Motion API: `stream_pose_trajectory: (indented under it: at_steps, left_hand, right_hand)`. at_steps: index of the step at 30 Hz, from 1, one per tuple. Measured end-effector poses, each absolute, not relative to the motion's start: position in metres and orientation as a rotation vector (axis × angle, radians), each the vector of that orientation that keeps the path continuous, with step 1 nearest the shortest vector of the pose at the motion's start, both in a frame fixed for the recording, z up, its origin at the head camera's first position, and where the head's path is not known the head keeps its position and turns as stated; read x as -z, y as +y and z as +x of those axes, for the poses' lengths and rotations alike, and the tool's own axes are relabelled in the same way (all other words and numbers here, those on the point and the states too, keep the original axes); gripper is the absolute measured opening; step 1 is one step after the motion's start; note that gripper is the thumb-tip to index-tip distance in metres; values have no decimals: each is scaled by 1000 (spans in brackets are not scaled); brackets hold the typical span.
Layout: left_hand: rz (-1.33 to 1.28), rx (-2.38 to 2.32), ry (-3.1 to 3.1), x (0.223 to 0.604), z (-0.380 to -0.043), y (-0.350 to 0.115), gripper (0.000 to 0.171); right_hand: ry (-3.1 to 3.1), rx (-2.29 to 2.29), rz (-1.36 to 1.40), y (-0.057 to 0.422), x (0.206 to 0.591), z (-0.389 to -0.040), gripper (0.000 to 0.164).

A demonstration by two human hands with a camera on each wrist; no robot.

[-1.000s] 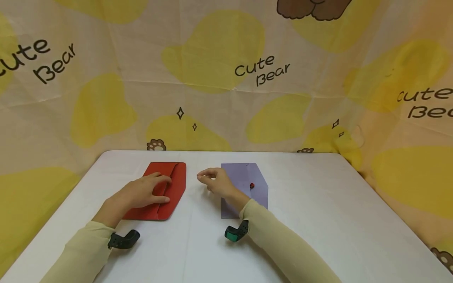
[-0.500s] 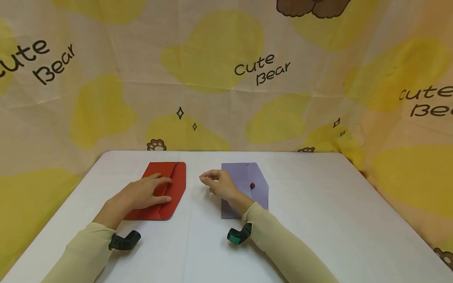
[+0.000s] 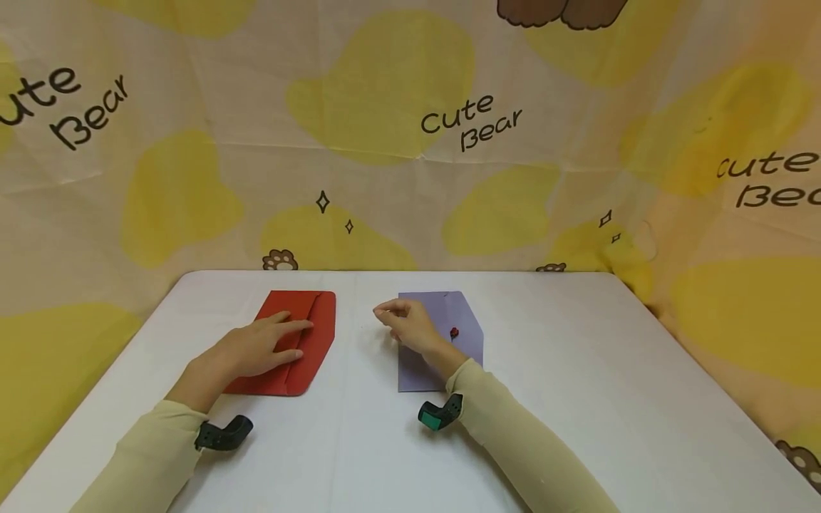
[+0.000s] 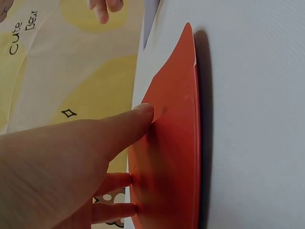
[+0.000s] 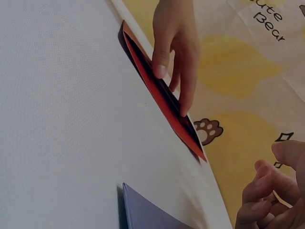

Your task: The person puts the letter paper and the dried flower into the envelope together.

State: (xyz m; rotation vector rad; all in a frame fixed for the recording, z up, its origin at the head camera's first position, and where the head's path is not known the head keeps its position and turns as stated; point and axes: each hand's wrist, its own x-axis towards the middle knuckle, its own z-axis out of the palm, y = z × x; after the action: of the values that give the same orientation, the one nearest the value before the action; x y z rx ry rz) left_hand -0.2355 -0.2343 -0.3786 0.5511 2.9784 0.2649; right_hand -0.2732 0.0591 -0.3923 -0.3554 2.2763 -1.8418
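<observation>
A red envelope (image 3: 318, 349) lies at the left of the white table, its flap side up and turned to the right. My left hand (image 3: 259, 347) rests on it with fingers spread, the thumb (image 4: 143, 112) on the paper near the pocket's edge. In the right wrist view, a dark slit gapes along that edge. To the right lies a purple envelope (image 3: 423, 370) with a small red flower-like ornament (image 3: 454, 333). Over its left part hovers my right hand (image 3: 413, 328), fingers loosely bent. Nothing shows between its thumb and fingers in the right wrist view (image 5: 274, 191).
Both envelopes sit toward the far half of the white table (image 3: 577, 399). Behind it hangs a yellow-patterned cloth (image 3: 385, 85) with printed words. Black wrist devices (image 3: 224, 433) are strapped over both sleeves.
My right hand has shifted a little to the right, over the purple envelope's left part. My left hand stays on the red envelope almost unmoved, and both envelopes lie as before.
</observation>
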Motion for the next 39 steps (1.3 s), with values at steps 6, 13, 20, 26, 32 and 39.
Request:
stream_pose_trajectory:
  at_steps: [6,13,20,26,32,39]
  left_hand:
    - [537,-270,2987,378,-234,-233,66]
    - [521,-272,2992,379,-232,-232,69]
    - [529,-262,3005,380,-232,-231,68]
    - [516,-276,3003,380,-232,-230,73]
    - [512,-310,3020,381,-232,-231,77]
    - [555,-348,3070,379,-232,-229,74]
  right_hand:
    - [2336,1807,-395,64,393,-275,31]
    - [2381,1780,-405,66,392,-274,31]
    - [2390,1777,-412,69,391,-275,30]
    - [2428,1764,-461,71,393,-276,29]
    - [2499,1717,-537,73,393,-277,28]
    - [2579,1636,-584,74,393,-277,24]
